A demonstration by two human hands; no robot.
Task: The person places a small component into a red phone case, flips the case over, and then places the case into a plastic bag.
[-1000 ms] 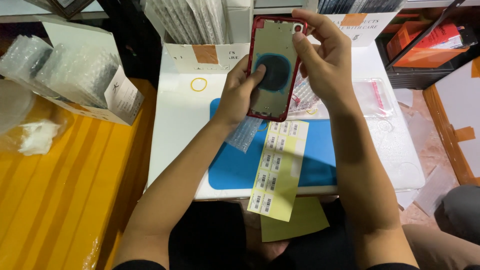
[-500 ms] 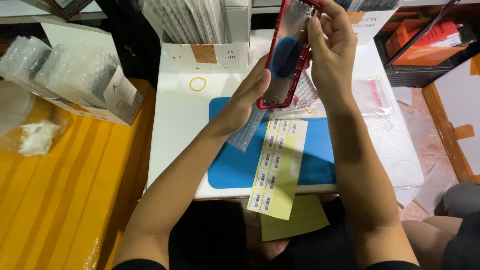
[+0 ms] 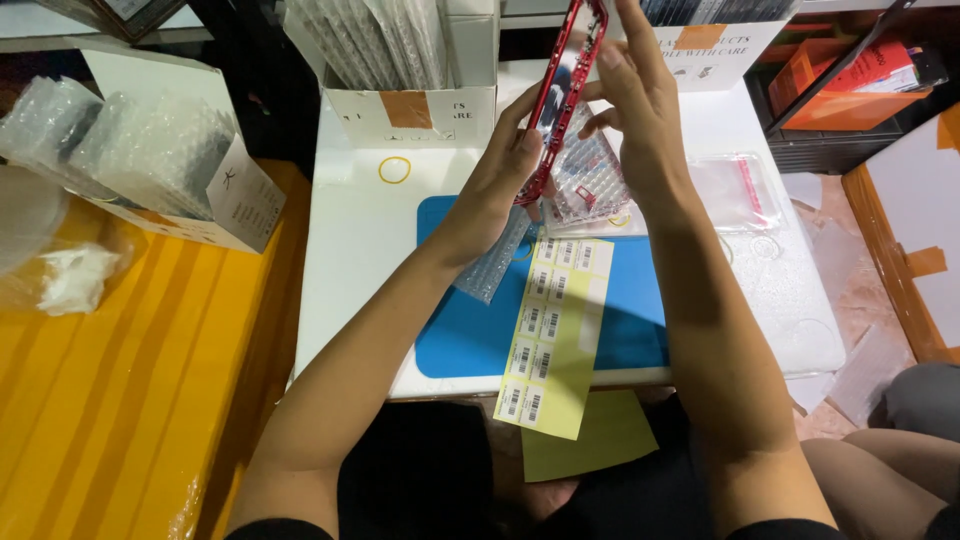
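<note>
We hold a red phone frame point(image 3: 563, 95) up above the white table point(image 3: 350, 250), turned nearly edge-on to the camera so that we see mostly its thin red rim. Our left hand point(image 3: 500, 175) grips the lower part of the frame, fingers curled along its left edge and closed on it. Our right hand point(image 3: 635, 95) grips the upper part from the other side, fingers extended upward along the rim and pressed against it, the thumb tucked behind.

Directly under our hands a blue mat point(image 3: 470, 340) lies on the table. A yellow sheet of barcode labels point(image 3: 550, 335) rests across the mat and hangs over the near edge of the table. A small bubble-wrap bag point(image 3: 495, 262) lies on the mat just beneath our left wrist, and another bubble-wrap piece point(image 3: 590, 185) lies behind the frame, between our 2 hands. A clear plastic bag with a pink strip point(image 3: 740, 190) lies to the right of our right forearm. A yellow rubber band point(image 3: 394, 170) sits on the table near an open cardboard box of wrapped parts point(image 3: 400, 70). To the left stands another box of bubble-wrapped items point(image 3: 140, 160) on a yellow surface point(image 3: 120, 400).
</note>
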